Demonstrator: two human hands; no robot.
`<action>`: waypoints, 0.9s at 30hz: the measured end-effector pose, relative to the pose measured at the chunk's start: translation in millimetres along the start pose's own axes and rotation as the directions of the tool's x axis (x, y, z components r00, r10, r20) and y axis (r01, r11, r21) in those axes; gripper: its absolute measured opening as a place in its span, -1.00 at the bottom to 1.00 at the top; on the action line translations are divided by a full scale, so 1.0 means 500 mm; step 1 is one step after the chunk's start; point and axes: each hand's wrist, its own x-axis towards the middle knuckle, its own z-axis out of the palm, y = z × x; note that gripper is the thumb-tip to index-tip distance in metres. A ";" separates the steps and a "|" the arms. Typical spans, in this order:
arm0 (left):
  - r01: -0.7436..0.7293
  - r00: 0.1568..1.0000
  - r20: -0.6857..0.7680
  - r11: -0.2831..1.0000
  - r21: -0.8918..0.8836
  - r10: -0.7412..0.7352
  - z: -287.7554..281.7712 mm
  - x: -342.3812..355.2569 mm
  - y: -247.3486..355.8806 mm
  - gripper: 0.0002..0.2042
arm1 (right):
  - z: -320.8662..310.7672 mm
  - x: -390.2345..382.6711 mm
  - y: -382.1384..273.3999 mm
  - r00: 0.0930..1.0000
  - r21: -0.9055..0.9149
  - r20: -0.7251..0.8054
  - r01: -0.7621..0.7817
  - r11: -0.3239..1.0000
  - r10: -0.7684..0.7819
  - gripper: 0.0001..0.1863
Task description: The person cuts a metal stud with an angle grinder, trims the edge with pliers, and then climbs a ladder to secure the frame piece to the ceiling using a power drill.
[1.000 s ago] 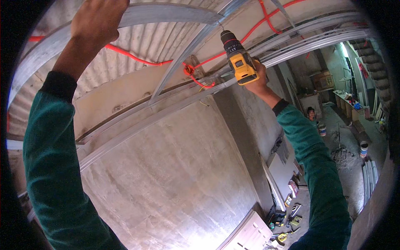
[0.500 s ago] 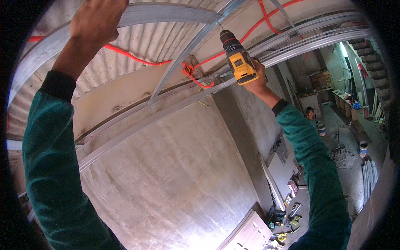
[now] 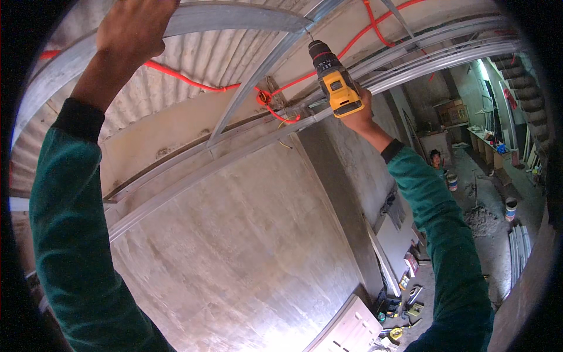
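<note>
Overhead, my left hand (image 3: 136, 29) is closed over a curved metal channel (image 3: 234, 19) of the ceiling frame. That channel meets a metal cross channel (image 3: 258, 79) near the top middle. My right hand (image 3: 360, 114) grips a yellow and black cordless drill (image 3: 337, 82) from below and behind. The drill tilts up to the left, its bit tip at or very near the joint of the two channels. Whether a screw sits on the bit is too small to tell. The fingertips of my left hand are partly hidden behind the channel.
Orange conduit (image 3: 193, 82) runs to a round orange junction box (image 3: 264, 98) under the corrugated ceiling. Metal channels (image 3: 446, 58) lie along the wall top. Below are hand tools (image 3: 413, 302) and a pale board (image 3: 352, 325). A person (image 3: 435, 158) is far off near buckets (image 3: 511, 206).
Both hands keep their holds. The drill and my arms appear shifted very slightly left and up in the picture; the drill bit stays at the channel joint.
</note>
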 end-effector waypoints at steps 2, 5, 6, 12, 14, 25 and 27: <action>-0.005 1.000 -0.010 1.000 -0.012 0.005 0.000 -0.001 -0.001 -0.78 | 0.001 -0.003 0.008 1.000 -0.019 0.000 -0.012 1.000 0.012 -0.70; -0.030 0.999 0.014 0.999 -0.016 0.030 -0.001 -0.001 -0.003 -0.77 | -0.001 -0.009 0.020 1.000 -0.040 0.005 -0.002 0.999 0.002 -0.64; -0.030 0.999 0.016 0.999 -0.013 0.030 -0.001 -0.003 -0.004 -0.77 | 0.000 -0.004 0.009 1.000 -0.081 0.000 0.004 0.997 -0.004 -0.64; -0.032 0.999 -0.032 1.000 0.001 0.032 -0.013 -0.009 -0.002 -0.75 | -0.002 -0.017 0.043 0.999 -0.132 -0.002 0.047 0.990 -0.048 -0.66; -0.006 1.000 0.023 1.000 0.000 0.006 -0.008 -0.001 -0.002 -0.74 | -0.005 -0.018 0.044 0.987 -0.273 0.024 0.159 0.949 -0.158 -0.67; 0.001 0.999 0.033 1.000 -0.007 -0.001 -0.016 0.009 -0.002 -0.75 | -0.005 -0.012 0.050 0.998 -0.282 0.003 0.066 0.957 -0.068 -0.78; -0.010 1.000 0.024 1.000 -0.008 0.010 -0.017 0.007 -0.004 -0.76 | -0.004 -0.009 0.043 0.999 -0.274 0.004 0.052 0.960 -0.053 -0.78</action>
